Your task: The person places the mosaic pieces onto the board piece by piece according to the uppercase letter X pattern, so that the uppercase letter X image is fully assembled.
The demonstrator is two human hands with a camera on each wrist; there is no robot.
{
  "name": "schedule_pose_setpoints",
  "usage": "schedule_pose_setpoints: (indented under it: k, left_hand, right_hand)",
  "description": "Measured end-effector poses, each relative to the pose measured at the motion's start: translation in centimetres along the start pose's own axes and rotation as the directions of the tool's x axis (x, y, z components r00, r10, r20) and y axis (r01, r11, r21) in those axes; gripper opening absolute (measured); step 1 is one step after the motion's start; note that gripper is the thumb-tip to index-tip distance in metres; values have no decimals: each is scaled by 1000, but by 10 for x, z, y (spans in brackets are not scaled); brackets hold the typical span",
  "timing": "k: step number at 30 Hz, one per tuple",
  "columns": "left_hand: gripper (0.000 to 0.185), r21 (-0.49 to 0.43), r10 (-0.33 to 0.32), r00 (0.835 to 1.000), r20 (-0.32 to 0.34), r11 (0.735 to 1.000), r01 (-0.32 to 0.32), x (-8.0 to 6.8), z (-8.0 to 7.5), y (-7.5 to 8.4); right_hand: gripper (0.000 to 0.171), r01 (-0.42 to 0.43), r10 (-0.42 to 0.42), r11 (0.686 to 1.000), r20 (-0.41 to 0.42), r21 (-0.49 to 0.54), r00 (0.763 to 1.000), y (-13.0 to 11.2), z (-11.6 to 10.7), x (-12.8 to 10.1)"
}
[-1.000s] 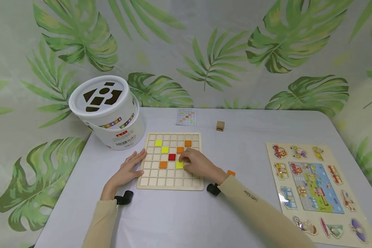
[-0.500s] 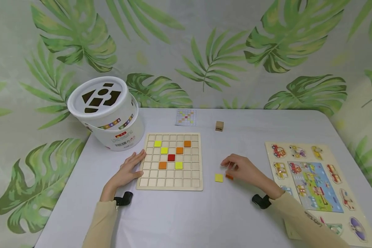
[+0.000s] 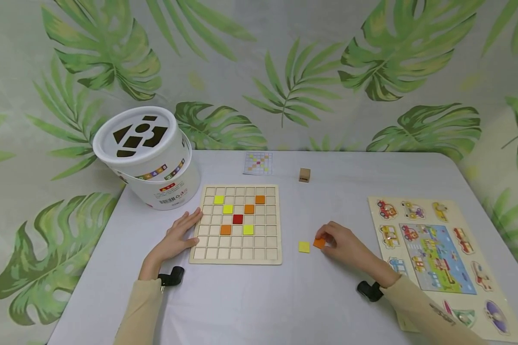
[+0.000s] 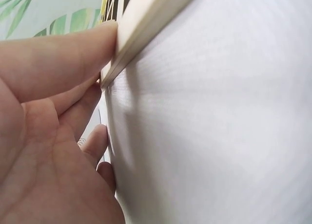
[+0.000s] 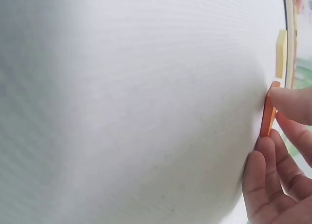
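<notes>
A wooden grid board (image 3: 235, 254) lies on the table, with yellow, orange and red square tiles set in some cells, the red tile (image 3: 238, 219) near its middle. At the board's left edge my left hand (image 3: 174, 239) rests with fingers extended; in the left wrist view the thumb (image 4: 73, 56) touches the board's side (image 4: 141, 29). To the right of the board, my right hand (image 3: 345, 244) pinches an orange tile (image 3: 319, 243) between thumb and fingers, as the right wrist view also shows. A loose yellow tile (image 3: 304, 247) lies just left of it on the table.
A white lidded bucket (image 3: 155, 158) stands at the back left. Behind the board lie a pattern card (image 3: 258, 163) and a small wooden block (image 3: 304, 175). A picture puzzle board (image 3: 431, 302) lies at the right, partly under my right forearm.
My right hand has left the yellow tile on the board, moved right to the loose tiles, and taken hold of the orange tile. The left hand stays at the board's edge.
</notes>
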State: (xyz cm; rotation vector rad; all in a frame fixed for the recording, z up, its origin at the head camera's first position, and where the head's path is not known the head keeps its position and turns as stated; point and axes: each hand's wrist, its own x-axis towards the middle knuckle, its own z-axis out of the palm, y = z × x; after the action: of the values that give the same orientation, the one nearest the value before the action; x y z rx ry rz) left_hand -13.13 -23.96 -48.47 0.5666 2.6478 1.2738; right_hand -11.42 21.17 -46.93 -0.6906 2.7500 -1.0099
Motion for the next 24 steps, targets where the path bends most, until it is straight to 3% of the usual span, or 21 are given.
schedule_pose_setpoints:
  k: [8, 18, 24]
  left_hand:
    - [69, 31, -91, 995, 42, 995, 90, 3, -1, 0]
    - [69, 27, -97, 994, 45, 995, 96, 2, -1, 2]
    - [69, 31, -79, 996, 41, 997, 77, 2, -2, 4]
  right_hand:
    - [25, 69, -69, 997, -16, 20, 997, -19, 5, 18]
    - [21, 159, -168, 982, 89, 103, 982, -71, 49, 69]
    - [17, 240, -250, 966, 114, 95, 961, -101, 79, 100]
